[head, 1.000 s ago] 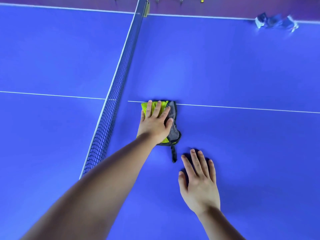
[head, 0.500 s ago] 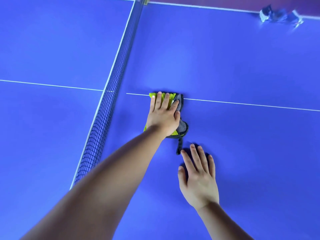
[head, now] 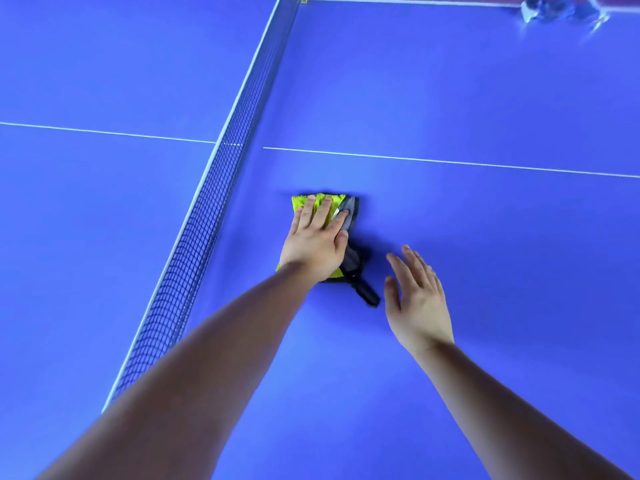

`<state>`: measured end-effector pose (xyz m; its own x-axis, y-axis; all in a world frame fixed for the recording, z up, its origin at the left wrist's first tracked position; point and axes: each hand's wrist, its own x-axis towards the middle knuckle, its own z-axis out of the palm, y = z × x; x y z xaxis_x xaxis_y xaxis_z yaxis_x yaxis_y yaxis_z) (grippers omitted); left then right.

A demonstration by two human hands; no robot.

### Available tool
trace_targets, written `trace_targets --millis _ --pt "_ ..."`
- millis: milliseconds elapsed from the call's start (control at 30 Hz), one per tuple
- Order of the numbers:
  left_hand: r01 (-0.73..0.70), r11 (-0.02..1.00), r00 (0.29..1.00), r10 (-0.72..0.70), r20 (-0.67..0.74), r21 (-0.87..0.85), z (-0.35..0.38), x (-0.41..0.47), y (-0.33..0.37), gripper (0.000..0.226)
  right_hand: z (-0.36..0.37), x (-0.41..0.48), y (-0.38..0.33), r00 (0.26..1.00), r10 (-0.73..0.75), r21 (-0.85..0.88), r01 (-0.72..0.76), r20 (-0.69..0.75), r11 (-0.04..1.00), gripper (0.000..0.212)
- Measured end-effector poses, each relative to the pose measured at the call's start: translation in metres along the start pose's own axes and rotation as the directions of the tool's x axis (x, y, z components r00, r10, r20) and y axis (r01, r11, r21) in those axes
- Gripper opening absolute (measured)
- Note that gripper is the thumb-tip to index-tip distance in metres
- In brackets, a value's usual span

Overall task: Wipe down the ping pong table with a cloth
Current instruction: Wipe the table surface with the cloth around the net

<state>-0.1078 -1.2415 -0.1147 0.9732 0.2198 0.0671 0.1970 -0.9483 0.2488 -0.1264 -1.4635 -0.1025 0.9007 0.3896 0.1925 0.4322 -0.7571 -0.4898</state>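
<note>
Just right of the net [head: 194,251], on the blue desk [head: 485,98], the left hand [head: 313,242] is pressing flat, fingers straight, on a folded yellow-green and grey cloth [head: 300,201], which is lying short of the white centre line [head: 450,162]. The right hand [head: 417,306] is spreading open beside the cloth's dark tail, holding nothing; I cannot tell whether it is touching the desk.

The head camera looks forward and steeply down, close over the table [head: 450,98] by the net [head: 195,244].
</note>
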Motion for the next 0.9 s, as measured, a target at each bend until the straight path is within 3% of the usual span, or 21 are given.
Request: trace_targets --millis 567,900 --pt "0.164 0.985 0.984 -0.166 0.060 0.048 -0.019 -0.321 0.068 0.059 -0.078 -0.215 0.018 0.982 -0.135 -0.060 0.144 0.134 0.988 0.053" --pt "0.148 0.985 0.975 -0.159 0.155 0.085 -0.029 -0.444 0.093 0.054 -0.100 -0.308 0.031 0.987 -0.040 -0.156 0.064 0.154 0.986 0.054"
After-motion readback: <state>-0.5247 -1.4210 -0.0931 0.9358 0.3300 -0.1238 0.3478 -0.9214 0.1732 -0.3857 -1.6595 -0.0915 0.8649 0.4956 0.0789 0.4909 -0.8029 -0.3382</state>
